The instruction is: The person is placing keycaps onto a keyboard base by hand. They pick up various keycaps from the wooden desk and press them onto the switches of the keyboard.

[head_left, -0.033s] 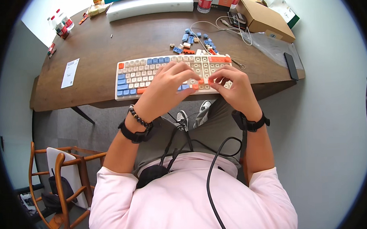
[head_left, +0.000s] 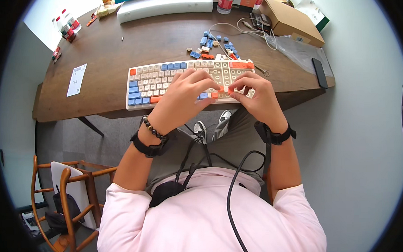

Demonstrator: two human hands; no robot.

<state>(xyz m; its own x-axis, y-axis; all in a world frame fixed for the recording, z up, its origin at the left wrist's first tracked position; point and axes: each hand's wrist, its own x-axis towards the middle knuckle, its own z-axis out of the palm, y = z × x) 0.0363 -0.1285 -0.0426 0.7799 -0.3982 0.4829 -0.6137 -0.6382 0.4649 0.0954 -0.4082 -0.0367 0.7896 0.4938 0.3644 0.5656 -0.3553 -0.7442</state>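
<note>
A cream mechanical keyboard (head_left: 149,82) lies along the desk's near edge. Cream, blue and orange keycaps cover its left part; bare switch sockets show on much of its right part. My left hand (head_left: 185,93) arches over the middle of the board, fingers apart, its index fingertip at an orange keycap (head_left: 221,89) and its thumb near the bottom row. My right hand (head_left: 257,95) pinches a small orange keycap (head_left: 231,91) between thumb and fingers, just above the bare sockets. Behind the keyboard, loose blue, cream and orange keycaps (head_left: 209,44) lie scattered.
A white cable (head_left: 247,32) loops behind the keyboard, near a cardboard box (head_left: 291,20) and clear plastic wrap (head_left: 298,51). A black phone (head_left: 319,73) rests at the right edge. White foam (head_left: 165,8) lies at the back; a paper slip (head_left: 77,80) lies left.
</note>
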